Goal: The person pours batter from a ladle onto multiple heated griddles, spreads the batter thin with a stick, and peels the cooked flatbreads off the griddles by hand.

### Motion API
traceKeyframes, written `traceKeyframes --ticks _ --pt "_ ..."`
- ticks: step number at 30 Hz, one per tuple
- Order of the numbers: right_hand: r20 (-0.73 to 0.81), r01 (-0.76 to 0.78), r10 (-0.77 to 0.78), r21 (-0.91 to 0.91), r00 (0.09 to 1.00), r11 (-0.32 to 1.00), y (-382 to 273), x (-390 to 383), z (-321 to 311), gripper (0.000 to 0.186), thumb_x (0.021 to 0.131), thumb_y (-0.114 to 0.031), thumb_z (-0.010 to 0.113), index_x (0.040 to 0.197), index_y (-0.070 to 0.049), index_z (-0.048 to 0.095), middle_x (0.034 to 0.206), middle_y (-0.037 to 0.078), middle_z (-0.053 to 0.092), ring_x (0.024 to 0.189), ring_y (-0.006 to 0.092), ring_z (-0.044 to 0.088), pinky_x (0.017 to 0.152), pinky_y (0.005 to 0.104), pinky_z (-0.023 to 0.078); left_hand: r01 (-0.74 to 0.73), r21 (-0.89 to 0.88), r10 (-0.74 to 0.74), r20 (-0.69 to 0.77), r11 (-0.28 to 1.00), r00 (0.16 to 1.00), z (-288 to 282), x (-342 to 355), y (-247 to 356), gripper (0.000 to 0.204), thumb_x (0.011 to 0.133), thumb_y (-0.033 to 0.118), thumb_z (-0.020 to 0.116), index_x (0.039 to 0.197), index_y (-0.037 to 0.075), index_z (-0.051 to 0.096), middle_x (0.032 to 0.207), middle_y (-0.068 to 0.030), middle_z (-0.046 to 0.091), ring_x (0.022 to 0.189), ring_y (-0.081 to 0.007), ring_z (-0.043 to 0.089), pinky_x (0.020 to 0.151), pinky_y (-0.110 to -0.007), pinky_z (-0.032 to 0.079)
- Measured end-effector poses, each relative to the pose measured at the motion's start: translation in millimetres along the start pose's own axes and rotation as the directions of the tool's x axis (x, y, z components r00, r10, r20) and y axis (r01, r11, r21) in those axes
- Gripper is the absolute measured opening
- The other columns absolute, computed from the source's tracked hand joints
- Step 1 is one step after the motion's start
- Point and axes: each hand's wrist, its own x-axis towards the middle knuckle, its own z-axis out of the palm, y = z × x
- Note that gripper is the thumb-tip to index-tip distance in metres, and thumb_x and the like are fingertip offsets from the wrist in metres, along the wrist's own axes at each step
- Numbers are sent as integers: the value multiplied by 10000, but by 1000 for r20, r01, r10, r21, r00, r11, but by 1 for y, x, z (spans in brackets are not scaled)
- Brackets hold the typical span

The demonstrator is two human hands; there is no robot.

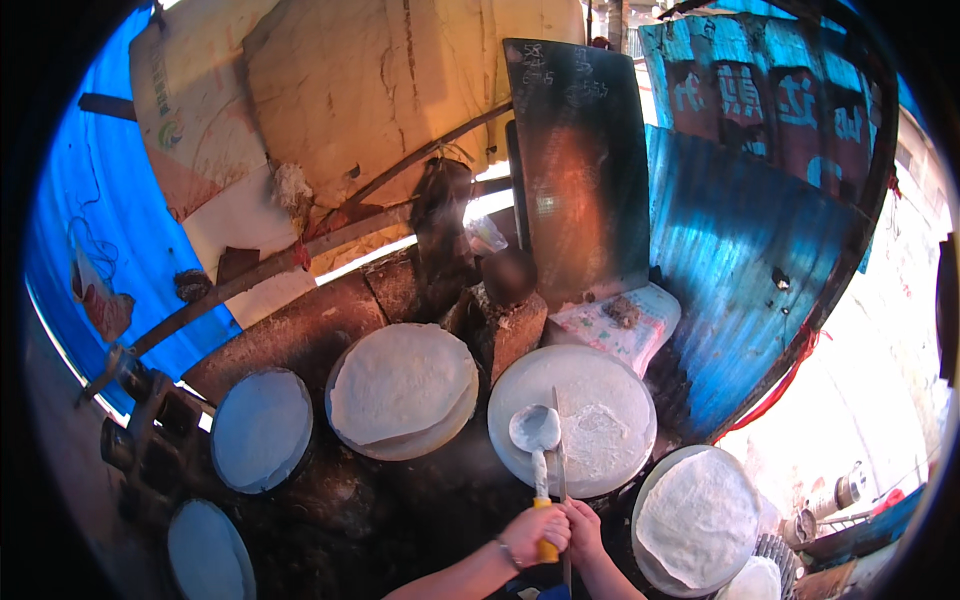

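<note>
My left hand (533, 534), a band at its wrist, is closed round the yellow handle of a ladle (535, 428). The ladle's whitish, coated bowl hangs over the left part of a round griddle (627, 378). Beside it, my right hand (584, 528) grips a long, thin, flat blade (561, 455), which points away from me over the same griddle. Both hands are close together at the griddle's near edge. A patch of wet white batter (603, 428) lies right of the blade, and a pale film covers much of the griddle.
Left of the griddle, a round pan bears a thin pale flatbread (403, 385); farther left are two more pale discs (262, 430) (208, 550). At right lies another flatbread (697, 515) on a round plate. A dark upright panel (580, 180) and blue corrugated sheets (750, 250) stand behind.
</note>
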Motion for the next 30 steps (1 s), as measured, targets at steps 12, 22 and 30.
traceKeyframes --ticks 12,22,30 --pt "-136 276 -321 -272 937 922 -54 5 12 212 867 -133 530 1025 2 573 649 -5 508 453 58 439 370 192 338 -74 -317 189 349 946 918 68 -65 12 139 911 78 394 977 2 490 539 23 346 414 -47 380 409 -181 354" --pt "338 432 -382 -881 860 192 -56 -24 -18 210 838 -182 571 1011 -79 631 846 132 654 783 248 627 707 312 478 -383 -53 387 89 922 918 9 -120 -4 225 902 72 398 1072 -18 516 570 8 362 411 -35 370 425 -157 368" --pt "-342 -77 -211 -664 916 743 -101 13 -79 260 882 -200 481 1061 -48 594 757 100 630 692 217 597 639 344 465 -414 359 450 -21 837 893 17 -125 -7 227 916 72 383 1115 80 492 607 5 352 453 -44 346 406 -158 319"
